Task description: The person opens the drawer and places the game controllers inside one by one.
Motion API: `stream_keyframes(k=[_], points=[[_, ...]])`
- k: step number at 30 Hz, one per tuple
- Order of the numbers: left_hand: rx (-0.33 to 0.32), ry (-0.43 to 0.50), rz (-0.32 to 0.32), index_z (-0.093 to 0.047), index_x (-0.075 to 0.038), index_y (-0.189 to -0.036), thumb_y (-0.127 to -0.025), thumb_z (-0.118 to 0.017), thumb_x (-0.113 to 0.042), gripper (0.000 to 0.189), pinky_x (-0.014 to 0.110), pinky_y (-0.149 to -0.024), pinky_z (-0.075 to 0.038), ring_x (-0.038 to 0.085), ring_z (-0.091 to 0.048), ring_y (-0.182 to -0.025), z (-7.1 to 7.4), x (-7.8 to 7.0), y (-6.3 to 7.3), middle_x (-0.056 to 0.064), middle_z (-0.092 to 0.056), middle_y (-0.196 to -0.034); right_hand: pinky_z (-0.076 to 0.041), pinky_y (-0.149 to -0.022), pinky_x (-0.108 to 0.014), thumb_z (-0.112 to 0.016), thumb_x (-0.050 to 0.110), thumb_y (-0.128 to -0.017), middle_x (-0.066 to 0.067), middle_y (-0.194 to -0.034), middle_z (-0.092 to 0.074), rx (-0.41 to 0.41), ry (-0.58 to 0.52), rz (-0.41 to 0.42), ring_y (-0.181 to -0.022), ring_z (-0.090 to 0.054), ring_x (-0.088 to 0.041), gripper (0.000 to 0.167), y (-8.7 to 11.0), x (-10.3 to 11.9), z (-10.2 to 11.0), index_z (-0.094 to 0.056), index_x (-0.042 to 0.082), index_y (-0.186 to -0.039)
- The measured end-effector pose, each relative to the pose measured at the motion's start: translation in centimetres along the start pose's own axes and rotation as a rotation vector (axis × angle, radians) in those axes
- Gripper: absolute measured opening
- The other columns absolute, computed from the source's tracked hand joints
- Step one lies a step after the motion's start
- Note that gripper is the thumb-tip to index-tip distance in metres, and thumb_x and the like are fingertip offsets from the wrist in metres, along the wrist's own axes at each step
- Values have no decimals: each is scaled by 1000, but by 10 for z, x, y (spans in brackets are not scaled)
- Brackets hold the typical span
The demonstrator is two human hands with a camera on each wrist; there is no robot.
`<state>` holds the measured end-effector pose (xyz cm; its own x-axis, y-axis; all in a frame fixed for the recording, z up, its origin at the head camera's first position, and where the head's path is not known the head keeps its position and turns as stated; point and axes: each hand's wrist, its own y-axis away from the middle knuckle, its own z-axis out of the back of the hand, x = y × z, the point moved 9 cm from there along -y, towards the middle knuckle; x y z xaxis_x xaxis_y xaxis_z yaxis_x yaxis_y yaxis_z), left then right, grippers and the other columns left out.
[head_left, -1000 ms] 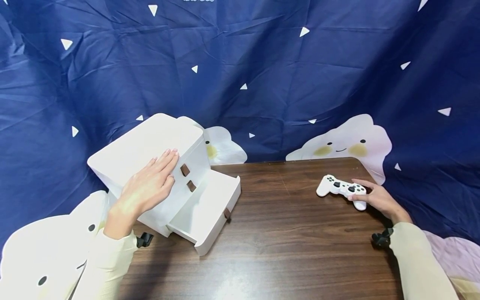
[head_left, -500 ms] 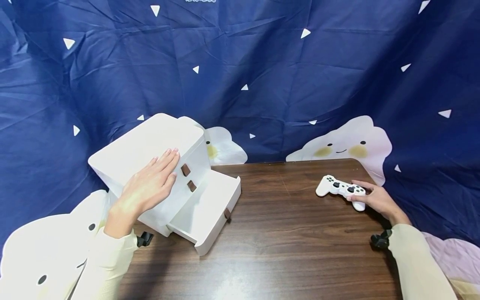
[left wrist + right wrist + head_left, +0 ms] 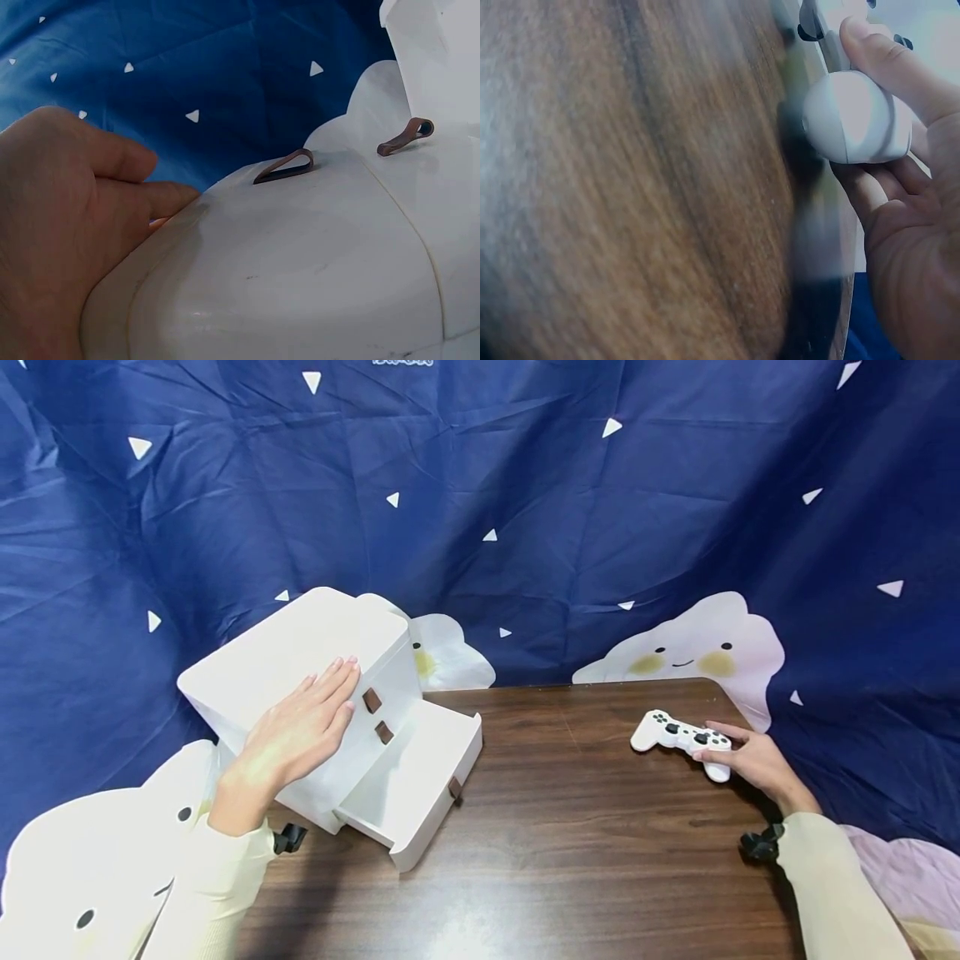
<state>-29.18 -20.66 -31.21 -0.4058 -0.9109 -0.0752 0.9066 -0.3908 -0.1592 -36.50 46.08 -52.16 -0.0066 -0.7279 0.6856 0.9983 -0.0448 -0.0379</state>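
On the left stands a white drawer cabinet (image 3: 300, 635) with brown loop pulls. Its bottom drawer (image 3: 408, 768) is pulled out, and nothing shows inside it. My left hand (image 3: 296, 735) rests flat on the cabinet's top near the front edge, fingers straight. In the left wrist view, two leather pulls (image 3: 286, 165) stick out from the cabinet front. At the table's right side, my right hand (image 3: 761, 764) grips the right end of a white game controller (image 3: 675, 735). The right wrist view has the thumb on top of the controller grip (image 3: 855, 116) and the fingers underneath.
The brown wooden table (image 3: 570, 843) spreads between the cabinet and the controller. Behind it hangs a dark blue cloth (image 3: 525, 468) with white triangles and smiling clouds. The open drawer juts out over the table toward the right.
Almost nothing differs. The controller and my right hand have shifted very slightly left. My left hand stays on the cabinet, and the drawer remains out.
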Motion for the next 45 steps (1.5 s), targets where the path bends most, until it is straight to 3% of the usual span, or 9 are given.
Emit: stream_keyframes(k=[6,14,20,31,38,45], points=[[3,29,15,-29,-8,-169,-115,-32,-30,58,54,-137,-18,30,-21,-166,2,2,1,8,-24,-178,-38,-77,-9,-92,46,-83,-31,-141,-65,-5,26,18,-101,-49,1,84,-2,17,3,-61,8,-151],[20,22,24,-26,-8,-169,-115,-32,-30,58,54,-137,-17,29,-19,-167,2,3,2,8,-21,-179,-44,-70,-13,-94,44,-80,-23,-118,-73,3,46,100,-86,-56,-1,81,-8,59,10,-65,9,-147],[21,9,12,-27,-7,-169,-115,-32,-28,58,54,-137,-18,30,-19,-167,1,2,1,8,-21,-179,-45,-71,-13,-95,47,-78,-21,-124,-69,18,37,105,-92,-55,-6,83,-10,82,11,-65,14,-149],[15,4,8,-28,-6,-169,-115,-33,-27,58,54,-137,-18,30,-19,-167,2,0,1,9,-22,-178,-47,-70,-12,-96,41,-77,-15,-121,-74,16,43,234,-86,-60,-2,79,-10,129,11,-67,14,-146],[28,-6,1,-26,-6,-169,-115,-33,-27,58,54,-137,-17,30,-18,-167,1,-1,1,10,-20,-179,-51,-73,-11,-97,36,-77,-14,-126,-73,53,-4,258,-88,-63,2,79,-9,162,10,-67,15,-147],[38,5,3,-24,-6,-169,-115,-31,-28,59,54,-138,-16,30,-16,-167,-1,0,1,10,-18,-179,-52,-78,-11,-99,39,-74,-9,-125,-74,105,-21,262,-94,-66,-3,82,-9,191,3,-67,23,-147]])
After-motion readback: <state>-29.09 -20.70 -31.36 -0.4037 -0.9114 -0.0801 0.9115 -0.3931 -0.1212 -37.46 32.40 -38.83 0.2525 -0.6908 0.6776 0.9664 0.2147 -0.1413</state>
